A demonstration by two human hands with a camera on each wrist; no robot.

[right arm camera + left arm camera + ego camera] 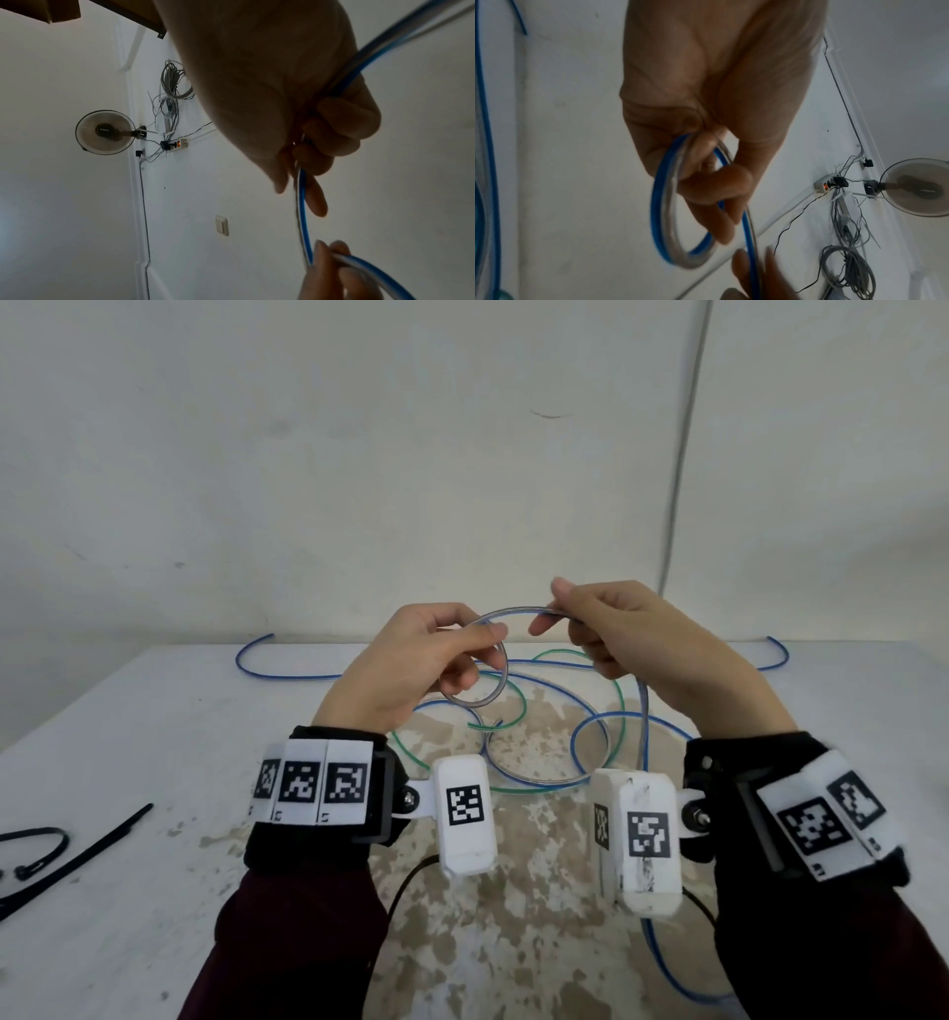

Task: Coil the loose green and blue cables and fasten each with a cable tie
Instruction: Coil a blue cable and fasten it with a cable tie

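Observation:
The blue cable point(500, 667) has a blue stripe beside a clear one. My left hand point(475, 654) holds a small loop of it above the table, the thumb and fingers curled round it. The left wrist view shows that loop point(662, 203) hanging from the left hand point(713, 182). To the right, my right hand point(557, 616) pinches the same cable where it leaves the loop. In the right wrist view the cable point(302, 203) runs out of the right hand point(308, 162) down toward the left fingertips point(334, 255). The green cable point(522, 706) lies loose on the table under both hands.
More of the blue cable point(287, 676) sprawls in curves over the white, stained table point(154, 711) and drops off its near right edge. Black cable ties point(87, 850) lie at the left edge of the table, one of them looped point(41, 845). A white wall stands behind.

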